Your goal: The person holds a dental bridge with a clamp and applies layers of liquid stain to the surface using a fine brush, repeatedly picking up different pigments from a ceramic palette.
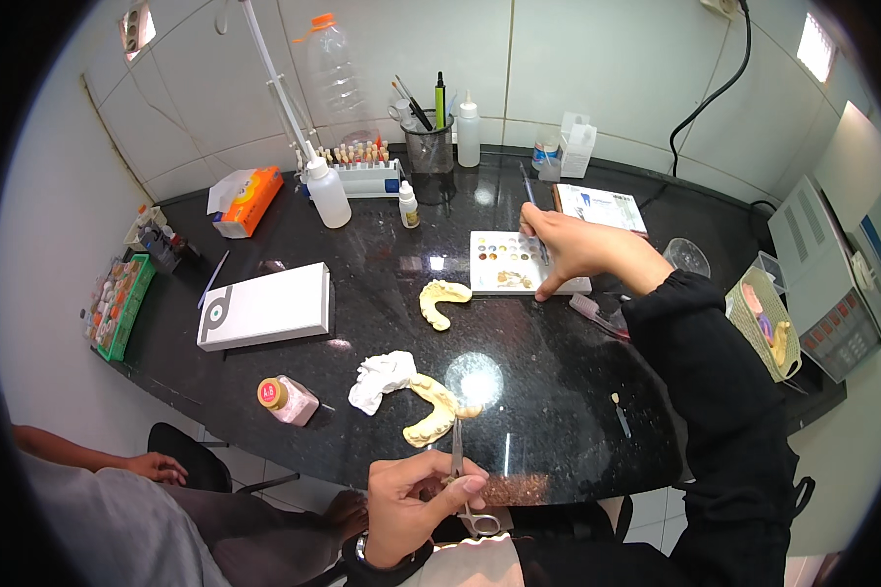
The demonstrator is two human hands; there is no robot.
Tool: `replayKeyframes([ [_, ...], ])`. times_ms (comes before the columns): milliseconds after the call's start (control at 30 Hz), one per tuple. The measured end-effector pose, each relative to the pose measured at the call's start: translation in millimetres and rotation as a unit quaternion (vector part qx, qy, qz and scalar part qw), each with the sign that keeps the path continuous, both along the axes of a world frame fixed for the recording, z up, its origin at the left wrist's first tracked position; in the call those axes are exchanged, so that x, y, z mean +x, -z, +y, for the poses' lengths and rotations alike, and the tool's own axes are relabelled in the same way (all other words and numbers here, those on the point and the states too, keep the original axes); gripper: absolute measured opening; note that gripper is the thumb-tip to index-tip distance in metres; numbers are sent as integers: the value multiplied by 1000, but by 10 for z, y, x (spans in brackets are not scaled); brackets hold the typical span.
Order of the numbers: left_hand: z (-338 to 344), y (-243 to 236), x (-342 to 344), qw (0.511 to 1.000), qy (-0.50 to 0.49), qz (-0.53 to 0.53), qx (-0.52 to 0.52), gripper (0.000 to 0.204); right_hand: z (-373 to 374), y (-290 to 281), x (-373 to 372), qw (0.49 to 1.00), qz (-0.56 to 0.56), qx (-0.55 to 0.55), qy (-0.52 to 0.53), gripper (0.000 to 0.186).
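Observation:
My left hand [416,504], at the near edge of the table, is closed on a metal hemostat [457,452] with ring handles. Its tips reach a small yellowish piece [470,412] beside a horseshoe-shaped yellow dental cast [431,411]. Over at the white stain palette [489,282], my right hand [582,249] spans the tray, thumb on its near edge and fingers at its far edge. A thin brush [527,180] runs under those fingers. The palette carries several coloured wells and brownish smears. A second dental cast [440,301] lies left of it; crumpled white tissue [380,380] touches the nearer cast.
A long white box [266,308] and a pink powder bottle [289,400] lie left. Behind stand squeeze bottles [329,196], a shade-tab rack [367,180] and a mesh pen cup [429,147]. Rightward are a pink brush [597,315], a glass [687,256] and a basket [768,333]. Another person [117,519] sits left.

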State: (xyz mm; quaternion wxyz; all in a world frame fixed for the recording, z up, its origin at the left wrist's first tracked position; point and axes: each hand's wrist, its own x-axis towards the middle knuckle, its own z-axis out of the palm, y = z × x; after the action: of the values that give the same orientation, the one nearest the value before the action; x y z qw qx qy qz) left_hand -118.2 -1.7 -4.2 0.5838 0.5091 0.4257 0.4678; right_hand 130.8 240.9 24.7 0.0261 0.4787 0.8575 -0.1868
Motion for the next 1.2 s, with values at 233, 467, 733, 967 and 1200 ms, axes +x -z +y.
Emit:
replayKeyframes([
  [233,-13,-16,26,1000,4,-2,11,8,-189,-19,59,999,-8,34,-24,79],
  [467,-24,-44,34,1000,4,-3,4,8,-471,-73,-6,998,-9,36,-58,72],
  [733,-1,-59,84,1000,12,0,2,8,-692,-42,1,991,-25,93,-96,83],
  [967,1,-65,43,1000,-17,6,2,7,-1609,-445,254,962,5,268,50,29],
  [1200,85,-95,166,1000,15,18,3,8,-1841,169,534,961,15,272,40,13],
])
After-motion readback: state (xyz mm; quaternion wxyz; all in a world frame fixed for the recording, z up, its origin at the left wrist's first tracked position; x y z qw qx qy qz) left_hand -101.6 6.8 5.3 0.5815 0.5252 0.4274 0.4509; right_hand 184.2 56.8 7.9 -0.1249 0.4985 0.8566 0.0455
